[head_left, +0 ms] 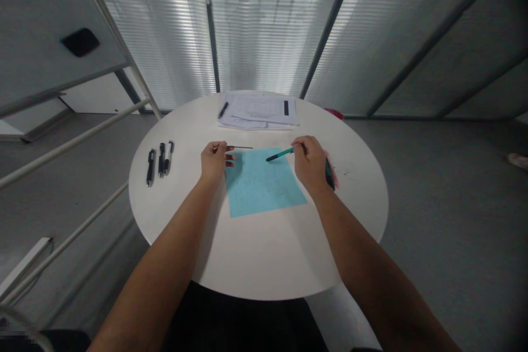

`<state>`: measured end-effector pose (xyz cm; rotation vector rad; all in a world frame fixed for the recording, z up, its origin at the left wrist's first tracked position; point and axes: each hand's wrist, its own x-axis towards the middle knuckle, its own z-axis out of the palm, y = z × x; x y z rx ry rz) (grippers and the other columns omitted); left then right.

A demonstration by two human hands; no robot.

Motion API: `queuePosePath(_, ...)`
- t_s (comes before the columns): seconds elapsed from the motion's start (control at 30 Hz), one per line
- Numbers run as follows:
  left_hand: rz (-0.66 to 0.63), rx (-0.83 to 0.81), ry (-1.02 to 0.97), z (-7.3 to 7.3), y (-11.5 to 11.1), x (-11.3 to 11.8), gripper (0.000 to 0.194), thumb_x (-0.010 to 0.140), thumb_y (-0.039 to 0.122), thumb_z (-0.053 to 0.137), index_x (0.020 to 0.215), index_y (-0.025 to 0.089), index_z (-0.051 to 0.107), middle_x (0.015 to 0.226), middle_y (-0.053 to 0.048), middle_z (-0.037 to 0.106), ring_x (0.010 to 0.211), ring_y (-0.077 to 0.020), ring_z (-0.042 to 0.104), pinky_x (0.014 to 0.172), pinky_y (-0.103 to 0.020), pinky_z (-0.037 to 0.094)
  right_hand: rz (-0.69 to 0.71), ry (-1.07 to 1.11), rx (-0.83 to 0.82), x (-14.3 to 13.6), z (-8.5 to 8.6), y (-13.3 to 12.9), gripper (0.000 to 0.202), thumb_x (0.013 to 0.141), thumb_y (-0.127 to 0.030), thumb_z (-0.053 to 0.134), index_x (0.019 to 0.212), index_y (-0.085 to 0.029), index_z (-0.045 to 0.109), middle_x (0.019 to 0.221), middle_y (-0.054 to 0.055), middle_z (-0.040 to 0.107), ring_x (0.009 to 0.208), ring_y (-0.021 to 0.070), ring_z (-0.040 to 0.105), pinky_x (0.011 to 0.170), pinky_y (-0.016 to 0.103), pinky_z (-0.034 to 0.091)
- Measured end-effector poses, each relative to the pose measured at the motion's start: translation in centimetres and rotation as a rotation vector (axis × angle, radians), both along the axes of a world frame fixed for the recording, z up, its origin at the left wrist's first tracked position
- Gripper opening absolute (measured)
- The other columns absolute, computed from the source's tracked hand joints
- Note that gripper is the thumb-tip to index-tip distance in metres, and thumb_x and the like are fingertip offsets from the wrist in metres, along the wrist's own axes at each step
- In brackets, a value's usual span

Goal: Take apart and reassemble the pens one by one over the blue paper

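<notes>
My left hand (213,160) is above the far left corner of a light blue sheet of paper (268,187). Thumb and index finger pinch a thin dark stick, which looks like a pen refill (241,147), pointing right; the other fingers are loosely apart. Over the paper's far right side, my right hand (309,160) is closed on a teal pen (281,154). Its dark grip end points left and down, towards the sheet. Whether that end touches the paper I cannot tell. Beside the right wrist lies a dark and teal item (330,175) with something pink under it, partly hidden.
Several pens (161,159) lie at the left of the round white table (268,264). A stack of printed papers (258,111) with a dark pen (223,110) on it lies at the far edge. Left of the table are white metal rails (74,135); blinds (256,27) hang beyond.
</notes>
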<state>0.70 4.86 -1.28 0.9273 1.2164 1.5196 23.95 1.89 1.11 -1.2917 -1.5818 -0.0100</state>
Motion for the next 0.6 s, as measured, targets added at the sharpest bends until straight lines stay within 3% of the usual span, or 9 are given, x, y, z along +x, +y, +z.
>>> queuePosePath(0.37, -0.011, 0.016, -0.006, -0.16, 0.11, -0.05, 0.016, 0.082, 0.032, 0.058, 0.085, 0.018, 0.051, 0.084, -0.006, 0.067, 0.049, -0.0119, 0.060, 0.042, -0.025, 0.047, -0.027, -0.106, -0.017, 0.05, 0.12, 0.01, 0.013, 0.084, -0.016, 0.044, 0.080, -0.022, 0.056, 0.082, 0.004, 0.057, 0.078, 0.0181, 0.053, 0.076, 0.032, 0.042)
queuePosePath(0.6, -0.011, 0.013, 0.010, -0.28, 0.17, -0.11, 0.018, 0.081, 0.034, 0.059, 0.086, 0.018, 0.051, 0.085, -0.006, 0.067, 0.048, -0.0115, 0.060, 0.042, -0.025, 0.047, -0.113, 0.072, 0.003, 0.63, -0.03, 0.47, 0.016, 0.084, -0.018, 0.042, 0.081, -0.021, 0.057, 0.084, 0.004, 0.061, 0.084, 0.0186, 0.055, 0.079, 0.034, 0.042)
